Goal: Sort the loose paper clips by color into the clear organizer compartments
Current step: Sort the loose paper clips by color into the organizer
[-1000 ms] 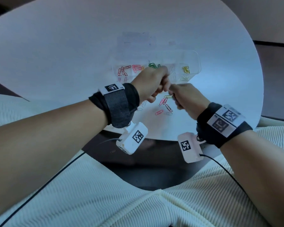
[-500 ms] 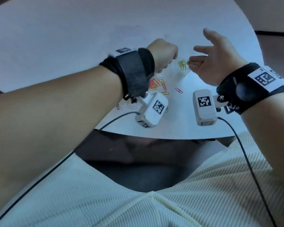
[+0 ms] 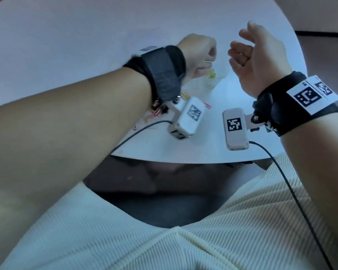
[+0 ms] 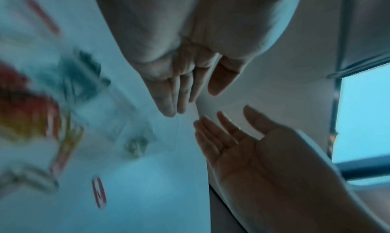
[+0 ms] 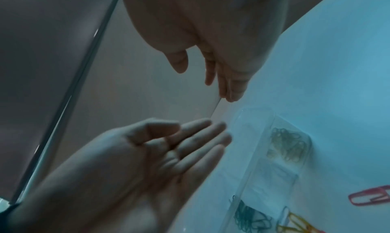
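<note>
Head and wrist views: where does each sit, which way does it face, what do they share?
Head: on the head, facing forward and down at the table; both forearms, left hand and right hand show.
Left wrist: on the left wrist, facing along the fingers; own palm on top, right palm below.
Right wrist: on the right wrist, facing along the fingers past the organizer; own hand on top, left palm below.
Shared: all show both hands and a red clip.

Both hands hover above the surface [image 3: 86, 45], a narrow gap between left hand [image 3: 198, 53] and right hand [image 3: 261, 55]; below them the clear organizer [image 5: 253, 178] and loose clips [image 3: 208, 105] crowd the near edge
</note>
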Demonstrator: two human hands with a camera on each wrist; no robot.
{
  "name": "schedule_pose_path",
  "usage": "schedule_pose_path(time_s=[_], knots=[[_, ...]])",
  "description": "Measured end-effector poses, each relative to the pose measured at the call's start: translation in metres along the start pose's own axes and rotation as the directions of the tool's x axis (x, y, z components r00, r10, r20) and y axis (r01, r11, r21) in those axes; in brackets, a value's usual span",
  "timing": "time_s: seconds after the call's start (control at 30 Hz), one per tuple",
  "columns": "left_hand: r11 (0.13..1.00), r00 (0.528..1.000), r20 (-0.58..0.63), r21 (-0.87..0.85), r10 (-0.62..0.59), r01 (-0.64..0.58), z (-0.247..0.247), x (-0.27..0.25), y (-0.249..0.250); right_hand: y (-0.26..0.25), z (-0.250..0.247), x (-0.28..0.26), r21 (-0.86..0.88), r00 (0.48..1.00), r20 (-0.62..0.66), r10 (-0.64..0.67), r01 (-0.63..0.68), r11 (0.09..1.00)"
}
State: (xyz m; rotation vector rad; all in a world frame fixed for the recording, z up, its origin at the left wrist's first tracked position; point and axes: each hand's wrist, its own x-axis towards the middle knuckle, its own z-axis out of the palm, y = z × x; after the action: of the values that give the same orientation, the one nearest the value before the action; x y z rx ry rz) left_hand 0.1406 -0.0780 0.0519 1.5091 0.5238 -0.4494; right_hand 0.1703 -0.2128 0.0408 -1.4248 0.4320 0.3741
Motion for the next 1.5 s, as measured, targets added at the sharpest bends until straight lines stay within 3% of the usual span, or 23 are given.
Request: schedule_pose_path(time_s=[0.07, 0.13, 0.2, 0.27, 0.43, 0.57, 0.7, 0.83, 1.03, 1.17, 1.5], knots=[[0.988, 0.996, -0.029, 0.128, 0.089, -0.085, -0.033, -0.013, 0.0, 0.003, 0.006, -0.001, -0.057, 0.998, 0.024, -0.057, 0.058, 0.997], [0.907, 0.97, -0.092, 0.384, 0.226, -0.174, -0.069, -0.029, -0.002, 0.008, 0.015, -0.003, -0.202, 0.989, 0.069, -0.132, 0.144, 0.969], [0.775, 0.936, -0.16, 0.613, 0.313, -0.154, -0.102, -0.045, -0.013, 0.016, 0.029, -0.006, -0.403, 0.97, 0.124, -0.21, 0.243, 0.883], [0.675, 0.928, -0.193, 0.733, 0.318, -0.079, -0.13, -0.054, -0.032, 0.024, 0.046, -0.009, -0.557, 0.945, 0.197, -0.261, 0.327, 0.764], [0.617, 0.943, -0.237, 0.786, 0.235, 0.044, -0.164, -0.051, -0.067, 0.04, 0.088, -0.008, -0.771, 0.892, 0.37, -0.261, 0.451, 0.449], [0.48, 0.949, -0.193, 0.876, 0.25, 0.051, -0.165, -0.03, -0.063, 0.046, 0.112, -0.001, -0.837, 0.874, 0.44, -0.206, 0.482, 0.26], [0.397, 0.955, -0.206, 0.911, 0.213, 0.108, -0.169, -0.018, -0.059, 0.056, 0.125, 0.012, -0.899, 0.906, 0.411, -0.106, 0.421, 0.118], [0.434, 0.968, -0.196, 0.894, 0.157, 0.11, -0.173, -0.014, -0.061, 0.063, 0.137, 0.023, -0.933, 0.933, 0.359, 0.013, 0.359, -0.001], [0.473, 0.974, -0.174, 0.877, 0.143, 0.087, -0.173, -0.012, -0.059, 0.075, 0.151, 0.029, -0.875, 0.933, 0.358, -0.037, 0.322, -0.362], [0.491, 0.975, -0.17, 0.867, 0.141, 0.08, -0.173, -0.012, -0.055, 0.074, 0.156, 0.031, -0.852, 0.93, 0.366, -0.011, 0.331, -0.406], [0.522, 0.966, -0.193, 0.85, 0.171, 0.078, -0.172, -0.012, -0.058, 0.075, 0.154, 0.033, -0.89, 0.936, 0.351, -0.03, 0.324, -0.321]])
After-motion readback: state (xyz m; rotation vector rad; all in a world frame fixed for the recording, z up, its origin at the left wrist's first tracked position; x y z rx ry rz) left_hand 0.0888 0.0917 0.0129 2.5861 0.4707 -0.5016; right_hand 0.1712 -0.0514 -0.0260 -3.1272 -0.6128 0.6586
